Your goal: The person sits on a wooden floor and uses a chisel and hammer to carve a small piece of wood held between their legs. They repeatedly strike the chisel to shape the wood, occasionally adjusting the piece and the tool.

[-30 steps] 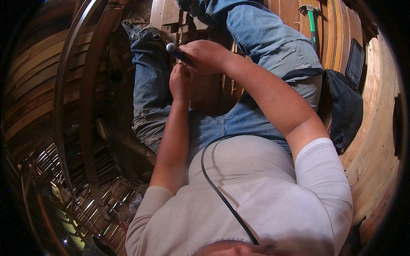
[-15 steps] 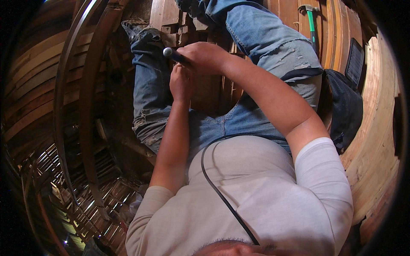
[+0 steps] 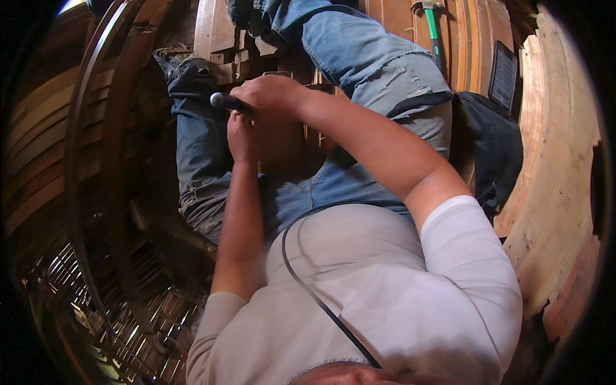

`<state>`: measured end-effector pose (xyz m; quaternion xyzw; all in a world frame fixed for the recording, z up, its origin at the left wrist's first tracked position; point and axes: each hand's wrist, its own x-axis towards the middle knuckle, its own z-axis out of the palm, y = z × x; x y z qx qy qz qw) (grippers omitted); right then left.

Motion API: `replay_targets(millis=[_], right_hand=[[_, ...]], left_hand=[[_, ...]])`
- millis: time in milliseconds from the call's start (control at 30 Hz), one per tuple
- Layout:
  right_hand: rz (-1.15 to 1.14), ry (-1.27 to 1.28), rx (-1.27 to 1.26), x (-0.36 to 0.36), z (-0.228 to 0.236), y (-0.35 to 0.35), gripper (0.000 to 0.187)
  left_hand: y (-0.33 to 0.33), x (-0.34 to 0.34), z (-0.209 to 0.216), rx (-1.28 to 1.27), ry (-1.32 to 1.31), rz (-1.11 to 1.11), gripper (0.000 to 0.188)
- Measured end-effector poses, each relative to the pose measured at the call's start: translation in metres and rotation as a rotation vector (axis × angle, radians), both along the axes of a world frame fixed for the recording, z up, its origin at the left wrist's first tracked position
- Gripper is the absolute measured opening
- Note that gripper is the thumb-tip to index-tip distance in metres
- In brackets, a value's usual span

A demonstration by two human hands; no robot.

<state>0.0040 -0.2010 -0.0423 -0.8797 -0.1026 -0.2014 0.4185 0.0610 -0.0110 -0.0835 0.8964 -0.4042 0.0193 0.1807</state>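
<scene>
My right hand (image 3: 273, 97) is closed around a dark tool handle with a rounded grey end (image 3: 218, 100) that sticks out to the left. Just below it, my left hand (image 3: 242, 133) is curled against a brown wooden piece (image 3: 289, 144) that rests between my knees. What the left fingers grip is hidden. Both forearms reach up from my white shirt. My legs are in blue jeans (image 3: 359, 58), spread to either side of the wood.
A green-handled hammer (image 3: 432, 22) lies on wooden planks at the top right. A black bag (image 3: 491, 144) and a dark flat pad (image 3: 504, 77) sit to the right. Curved wooden beams (image 3: 83, 141) run down the left. A black cable (image 3: 314, 295) crosses my shirt.
My right hand has shifted the tool handle slightly, the grey end now pointing further left. The left hand has stayed in place on the wood.
</scene>
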Motion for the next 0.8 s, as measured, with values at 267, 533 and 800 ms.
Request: replay_targets(millis=[267, 533, 800], right_hand=[[-0.010, 0.004, 0.015, -0.002, 0.000, -0.002, 0.022], [-0.017, 0.002, 0.008, -0.002, 0.001, 0.000, 0.026], [-0.010, 0.117, -0.001, -0.005, 0.008, 0.000, 0.021]], left_hand=[[0.004, 0.004, -0.002, 0.001, 0.043, -0.048, 0.023], [0.006, 0.010, -0.007, 0.059, 0.042, -0.053, 0.031], [0.001, 0.001, 0.001, 0.076, 0.064, -0.018, 0.030]])
